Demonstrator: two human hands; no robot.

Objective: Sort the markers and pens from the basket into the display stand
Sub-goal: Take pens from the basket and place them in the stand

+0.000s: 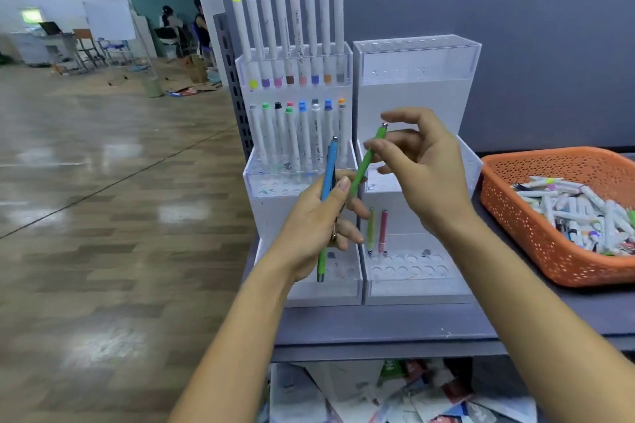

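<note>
Left hand [319,227]: grips slim blue pen [329,168] and green pen [360,175].
Right hand [426,175]: fingertips pinch green pen's upper shaft.
Display stand [415,55]: clear acrylic, tiered, round holes.
Basket [515,216]: orange perforated plastic on table [378,323], right of stand.

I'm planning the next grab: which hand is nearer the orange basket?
Right. The right hand, pinching the green pen in front of the stand, is just left of the orange basket; the left hand, gripping that pen and a blue pen, sits farther left.
</note>
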